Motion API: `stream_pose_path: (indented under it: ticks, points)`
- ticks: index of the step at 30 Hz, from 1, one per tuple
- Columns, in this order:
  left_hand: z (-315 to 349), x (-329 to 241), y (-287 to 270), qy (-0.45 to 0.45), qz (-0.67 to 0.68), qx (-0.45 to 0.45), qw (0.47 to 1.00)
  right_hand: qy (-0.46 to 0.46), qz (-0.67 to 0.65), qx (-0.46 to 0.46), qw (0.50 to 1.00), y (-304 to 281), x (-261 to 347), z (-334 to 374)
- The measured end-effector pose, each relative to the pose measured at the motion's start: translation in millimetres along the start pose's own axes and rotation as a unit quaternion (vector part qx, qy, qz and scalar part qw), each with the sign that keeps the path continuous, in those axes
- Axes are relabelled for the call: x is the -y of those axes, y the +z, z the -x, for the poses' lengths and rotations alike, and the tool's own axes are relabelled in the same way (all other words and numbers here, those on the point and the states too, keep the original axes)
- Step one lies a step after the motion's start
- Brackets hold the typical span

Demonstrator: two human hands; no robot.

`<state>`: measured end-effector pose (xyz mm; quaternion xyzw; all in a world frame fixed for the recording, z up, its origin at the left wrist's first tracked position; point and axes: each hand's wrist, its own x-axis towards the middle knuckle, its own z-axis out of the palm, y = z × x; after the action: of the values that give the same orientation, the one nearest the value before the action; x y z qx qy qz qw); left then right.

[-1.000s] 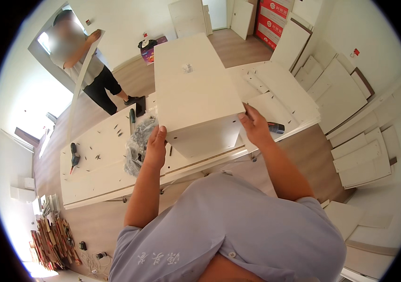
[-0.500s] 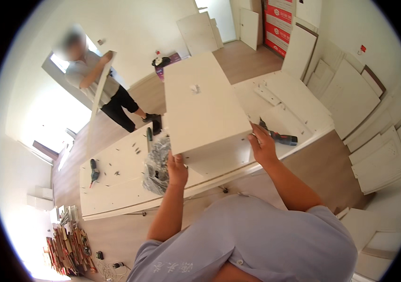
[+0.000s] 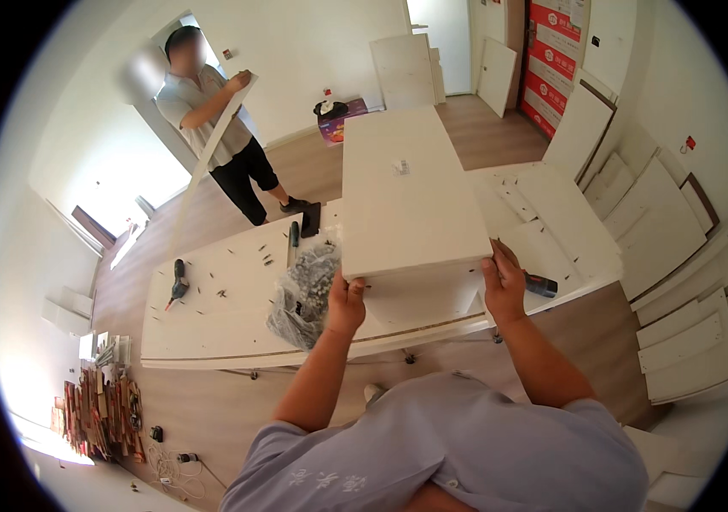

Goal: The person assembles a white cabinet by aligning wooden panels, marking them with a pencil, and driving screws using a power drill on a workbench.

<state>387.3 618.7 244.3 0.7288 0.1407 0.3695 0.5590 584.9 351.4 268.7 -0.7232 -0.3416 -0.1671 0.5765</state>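
Observation:
Both my hands grip a white box-shaped cabinet piece at its near corners, over a white panel table. Closed on its near left corner is my left hand, thumb along the edge. My right hand holds the near right corner, fingers bent around it. Beside my left hand lies a clear plastic bag of small hardware. A dark cordless screwdriver rests just right of my right hand, partly hidden by it. The far end of the box rises over the table's back edge.
A second power driver, a green-handled screwdriver and scattered fittings lie on the left of the table. Across it, a person holds a long white strip. White panels lean along the right wall; scrap wood is stacked lower left.
The whole view has shifted. My hands and the box sit slightly further right over the table, and my right hand now covers part of the cordless screwdriver. Both grips stay the same.

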Motion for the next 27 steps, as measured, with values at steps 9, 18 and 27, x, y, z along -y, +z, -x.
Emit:
stream_pose_path:
  ticks: [9,18,27]
  points:
    - [-8.6,-17.6,-19.2,-0.046,-0.011,0.053,0.997,0.040,-0.052,-0.001,0.998,3.3,15.2,-11.0]
    - [-12.7,-10.4,-22.8,-0.092,0.062,0.020,0.994,0.162,-0.277,-0.005,0.947,13.2,15.0,-10.1]
    - [-5.9,-9.0,-2.7,-0.054,0.066,-0.046,0.995,0.133,-0.244,0.018,0.960,9.3,-2.9,-11.8]
